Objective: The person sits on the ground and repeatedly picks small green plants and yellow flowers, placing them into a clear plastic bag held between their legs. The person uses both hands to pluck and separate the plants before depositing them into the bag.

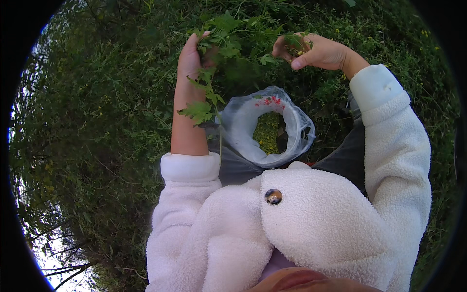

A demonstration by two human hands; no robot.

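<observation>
My left hand (191,54) grips a leafy green plant (226,33) with lobed leaves; its cut-looking stem (220,137) hangs down past the wrist. Some of those fingers are hidden or blurred behind the leaves. At the upper right, my right hand (319,51) curls around a sprig with small yellow buds (300,53), thumb towards the fingers. Between and below both hands stands a container lined with a translucent plastic bag (237,127), which bears red writing. Through its round mouth I see a mass of small yellow-green buds (266,133).
Dense green plants (120,109) surround me, with more yellow-flowered growth (368,40) at the upper right. The bag stands between my dark-trousered legs (343,153). My fleecy white jacket (321,219) fills the lower middle. Bare branches (69,270) show at the lower left.
</observation>
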